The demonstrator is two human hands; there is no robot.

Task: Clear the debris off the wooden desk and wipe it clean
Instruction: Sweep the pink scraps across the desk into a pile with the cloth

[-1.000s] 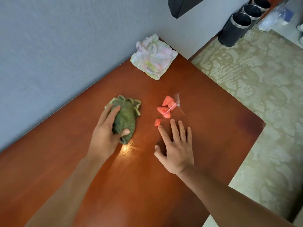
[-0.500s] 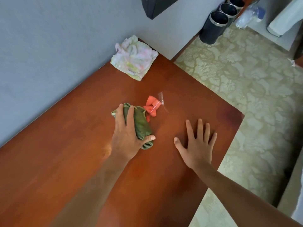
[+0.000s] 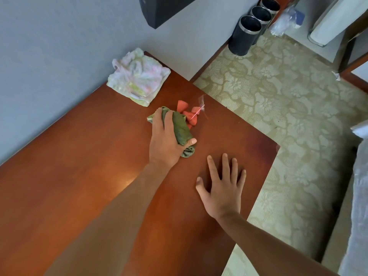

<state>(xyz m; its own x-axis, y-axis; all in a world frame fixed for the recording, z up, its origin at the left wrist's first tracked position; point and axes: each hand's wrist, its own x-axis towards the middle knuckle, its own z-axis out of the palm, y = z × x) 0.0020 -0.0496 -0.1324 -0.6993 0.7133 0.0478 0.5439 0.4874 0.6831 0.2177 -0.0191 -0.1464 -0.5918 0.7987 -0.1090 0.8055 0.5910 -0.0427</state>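
The right hand (image 3: 223, 188) lay flat on the wooden desk (image 3: 79, 186), near its right edge, with the fingers straight and spread, and it held nothing. A little farther, the left hand (image 3: 167, 140) gripped a rolled green cloth (image 3: 182, 132), the fingers over it and the thumb curled under its near end; the cloth was pressed on the desk. Just beyond the cloth, and touching it, were the orange-red scraps (image 3: 189, 114) together with a small piece of clear plastic wrap (image 3: 202, 105). Farther, at the back corner of the desk by the grey wall (image 3: 49, 46), a pale folded towel (image 3: 139, 76) rested. On the patterned carpet (image 3: 278, 92) beyond, three dark bins (image 3: 245, 34) stood in a row along the wall.
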